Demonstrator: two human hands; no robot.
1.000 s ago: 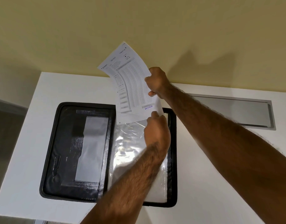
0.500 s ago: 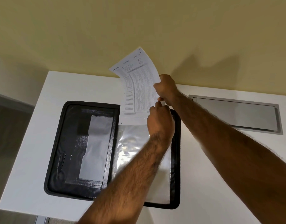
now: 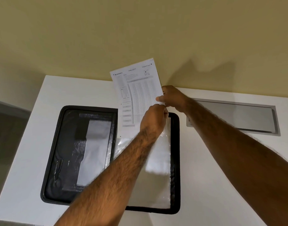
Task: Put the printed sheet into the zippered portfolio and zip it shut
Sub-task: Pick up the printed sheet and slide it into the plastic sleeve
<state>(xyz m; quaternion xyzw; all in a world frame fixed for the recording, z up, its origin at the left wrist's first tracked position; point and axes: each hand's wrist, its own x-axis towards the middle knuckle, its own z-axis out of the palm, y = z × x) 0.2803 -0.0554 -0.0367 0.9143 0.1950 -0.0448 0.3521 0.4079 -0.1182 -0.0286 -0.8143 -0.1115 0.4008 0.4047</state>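
The black zippered portfolio (image 3: 175,160) lies open on the white table (image 3: 213,176). A clear plastic sleeve (image 3: 159,160) covers its right half. The printed sheet (image 3: 136,95) stands almost upright over the sleeve's top, and its lower edge reaches down onto the sleeve. My right hand (image 3: 174,98) pinches the sheet's right edge. My left hand (image 3: 153,118) reaches across the portfolio. Its fingers are curled at the sleeve's top right corner, just under the right hand, and appear to pinch the sleeve's edge. My left forearm hides the sheet's lower right corner.
Pockets and a grey panel (image 3: 94,150) show on the portfolio's left half. A grey metal cable hatch (image 3: 234,116) is set into the table at the right. A yellow wall (image 3: 140,38) stands right behind the table. The table's left edge drops to the floor.
The sheet has slid down, and its lower edge lies further below the portfolio's top rim. Both hands have come closer together at the sheet's right edge. The camera has shifted slightly.
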